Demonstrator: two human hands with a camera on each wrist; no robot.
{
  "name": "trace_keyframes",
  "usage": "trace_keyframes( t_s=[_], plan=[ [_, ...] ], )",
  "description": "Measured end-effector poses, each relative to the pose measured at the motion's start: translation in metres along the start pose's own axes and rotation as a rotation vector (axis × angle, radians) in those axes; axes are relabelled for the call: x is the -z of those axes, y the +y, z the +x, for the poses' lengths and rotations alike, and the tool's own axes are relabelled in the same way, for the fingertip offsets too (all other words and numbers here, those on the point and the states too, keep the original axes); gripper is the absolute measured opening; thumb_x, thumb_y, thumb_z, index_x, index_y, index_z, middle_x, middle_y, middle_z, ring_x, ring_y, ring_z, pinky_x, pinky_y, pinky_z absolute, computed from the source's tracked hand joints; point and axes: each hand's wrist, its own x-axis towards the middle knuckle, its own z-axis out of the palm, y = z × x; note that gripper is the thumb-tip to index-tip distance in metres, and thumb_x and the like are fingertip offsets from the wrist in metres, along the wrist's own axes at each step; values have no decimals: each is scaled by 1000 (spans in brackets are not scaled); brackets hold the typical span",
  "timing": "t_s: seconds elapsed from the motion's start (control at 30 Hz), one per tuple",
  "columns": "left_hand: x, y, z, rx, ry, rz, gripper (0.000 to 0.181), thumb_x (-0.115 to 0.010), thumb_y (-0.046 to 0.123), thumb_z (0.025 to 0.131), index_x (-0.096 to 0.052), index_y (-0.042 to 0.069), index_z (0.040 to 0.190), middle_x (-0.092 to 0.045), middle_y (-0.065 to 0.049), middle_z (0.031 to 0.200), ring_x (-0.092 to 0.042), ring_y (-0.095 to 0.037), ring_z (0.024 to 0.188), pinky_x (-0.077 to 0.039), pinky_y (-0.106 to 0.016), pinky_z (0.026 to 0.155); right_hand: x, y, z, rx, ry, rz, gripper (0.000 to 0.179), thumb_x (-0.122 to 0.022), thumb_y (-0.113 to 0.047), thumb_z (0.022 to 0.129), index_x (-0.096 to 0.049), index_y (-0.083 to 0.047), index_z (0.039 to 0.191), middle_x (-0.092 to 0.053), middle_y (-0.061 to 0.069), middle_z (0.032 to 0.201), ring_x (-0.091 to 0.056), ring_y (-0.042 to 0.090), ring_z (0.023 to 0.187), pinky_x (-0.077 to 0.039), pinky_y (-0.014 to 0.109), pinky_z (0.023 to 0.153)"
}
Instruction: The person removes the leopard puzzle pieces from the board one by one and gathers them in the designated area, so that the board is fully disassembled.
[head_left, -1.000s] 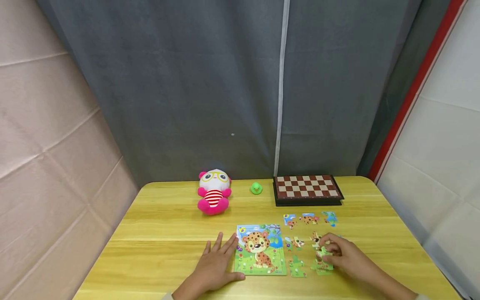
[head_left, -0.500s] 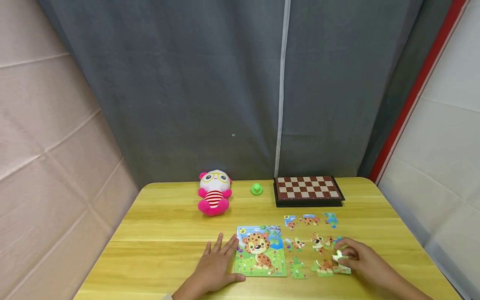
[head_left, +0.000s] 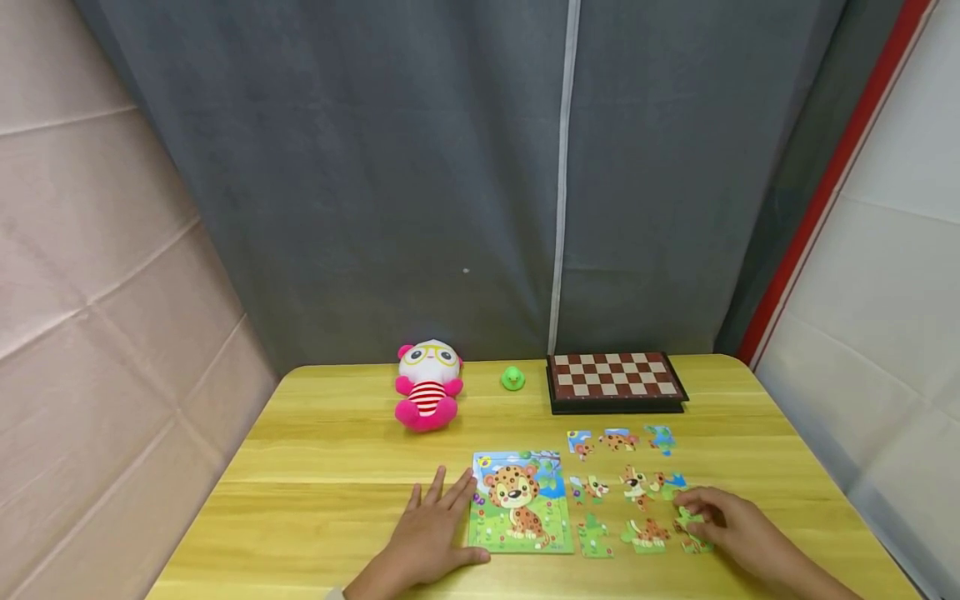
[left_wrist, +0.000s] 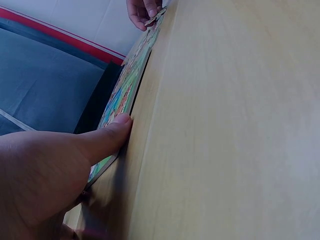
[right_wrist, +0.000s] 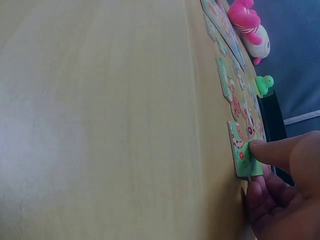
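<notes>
My right hand [head_left: 738,533] pinches a green jigsaw piece [head_left: 692,533] by its right side, low over the table. The right wrist view shows the thumb on the face of that jigsaw piece [right_wrist: 245,157], with the other fingers curled behind it. Left of it lies a jigsaw piece with leopard legs [head_left: 648,536]. My left hand [head_left: 431,533] rests on the table, fingers spread, its fingertips and thumb at the left edge of a leopard puzzle board [head_left: 520,502]. In the left wrist view the thumb [left_wrist: 107,137] touches the board's edge.
Several other jigsaw pieces [head_left: 596,537] lie in rows right of the board. Behind them stands a brown chessboard box [head_left: 617,382]. A green toy duck [head_left: 513,378] and a pink plush toy [head_left: 427,387] are at the back of the wooden table [head_left: 315,467], before a grey curtain.
My right hand has moved right with the green jigsaw piece, from over the leopard-legs piece to beside it, and turned the piece face up. My left hand has stayed put.
</notes>
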Motion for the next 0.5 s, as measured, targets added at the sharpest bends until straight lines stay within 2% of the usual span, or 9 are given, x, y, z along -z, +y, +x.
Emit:
trace_keyframes(
  t_s=[0.27, 0.5],
  plan=[
    [1, 2, -2, 5, -5, 1, 110, -52, 85, 82, -25, 19, 165, -14, 4, 173, -9, -43, 157, -16, -73, 118, -4, 1, -2, 4, 32, -53, 34, -75, -16, 94, -69, -2, 124, -66, 8, 118, -50, -1, 84, -50, 23, 70],
    [5, 3, -3, -11, 6, 6, 110, -53, 84, 83, -26, 16, 165, -17, 1, 173, -12, -44, 156, -18, -73, 118, -4, -2, -3, 32, 38, -47, 39, -74, -19, 95, -67, 2, 128, -62, 5, 106, -47, 1, 81, -48, 23, 67]
  ],
)
